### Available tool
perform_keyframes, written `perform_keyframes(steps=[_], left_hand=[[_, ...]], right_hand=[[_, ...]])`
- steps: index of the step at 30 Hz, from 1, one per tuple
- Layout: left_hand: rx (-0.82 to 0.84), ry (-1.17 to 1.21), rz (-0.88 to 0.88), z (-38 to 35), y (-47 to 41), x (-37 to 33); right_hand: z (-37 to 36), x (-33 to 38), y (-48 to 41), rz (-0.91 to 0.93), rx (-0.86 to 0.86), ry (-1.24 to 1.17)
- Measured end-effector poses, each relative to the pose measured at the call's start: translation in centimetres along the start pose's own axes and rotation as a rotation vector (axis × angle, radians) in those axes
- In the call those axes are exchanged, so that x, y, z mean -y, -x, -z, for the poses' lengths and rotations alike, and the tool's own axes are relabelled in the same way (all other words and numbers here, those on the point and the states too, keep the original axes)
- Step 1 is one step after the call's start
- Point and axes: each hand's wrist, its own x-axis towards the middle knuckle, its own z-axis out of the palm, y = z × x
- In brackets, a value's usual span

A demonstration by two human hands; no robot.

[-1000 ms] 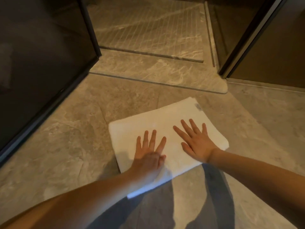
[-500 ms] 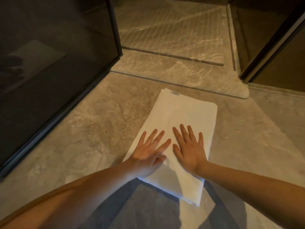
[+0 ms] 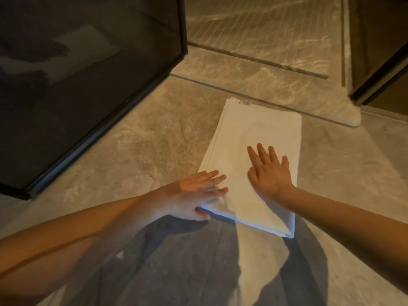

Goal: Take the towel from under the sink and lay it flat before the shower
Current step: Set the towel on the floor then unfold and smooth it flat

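Before the shower sill (image 3: 265,69), the still-folded towel (image 3: 260,133) has swung lengthwise on the floor, right grip (image 3: 270,175) flat and open on it, left grip (image 3: 194,195) now pinching its near edge, so unfolding remains.

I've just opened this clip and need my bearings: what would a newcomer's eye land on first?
A folded white towel lies on the stone floor, its far edge near the shower threshold. The right hand presses flat on its near half, while the left hand pinches its near left corner. A dark glass panel stands at left.
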Motion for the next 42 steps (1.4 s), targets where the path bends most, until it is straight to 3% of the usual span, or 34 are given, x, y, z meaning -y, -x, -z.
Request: perform_keyframes(steps=[2, 6, 11, 14, 18, 21, 25, 28, 35, 42], left_hand=[[-0.11, 0.067, 0.02, 0.0, 1.0, 0.2], [-0.338, 0.184, 0.068, 0.5, 1.9, 0.1], [-0.322, 0.337, 0.246, 3.6, 0.9, -0.7], [-0.348, 0.448, 0.306, 5.0, 0.4, -0.9], [-0.168, 0.537, 0.384, 7.3, 0.6, 0.1], [-0.079, 0.922, 0.534, 8.8, 0.5, 0.8], [0.095, 1.158, 0.7, 9.0, -1.1, 0.3], [0.03, 1.419, 0.706, 8.4, -2.1, 0.4], [-0.063, 1.311, 0.656, 7.6, -3.4, 0.8], [-0.063, 1.389, 0.63, 7.8, -3.8, 1.1]], right_hand=[[0.8, 1.8, 0.9, -0.006, -0.002, -0.055], [1.9, 4.6, 4.4, 0.2, -0.05, -0.271], [1.8, 7.3, 7.3, 0.41, -0.023, -0.272], [2.0, 7.7, 7.2, 0.387, -0.07, -0.496], [2.4, 6.9, 6.5, 0.309, -0.126, -0.681], [2.3, 6.5, 6.6, 0.3, -0.113, -0.675], [2.6, 6.5, 6.9, 0.349, -0.105, -0.677], [3.1, 6.5, 7.0, 0.492, -0.063, -0.565], [4.2, 7.1, 6.3, 0.569, 0.063, -0.269], [6.1, 7.9, 4.1, 0.456, 0.235, -0.274]])
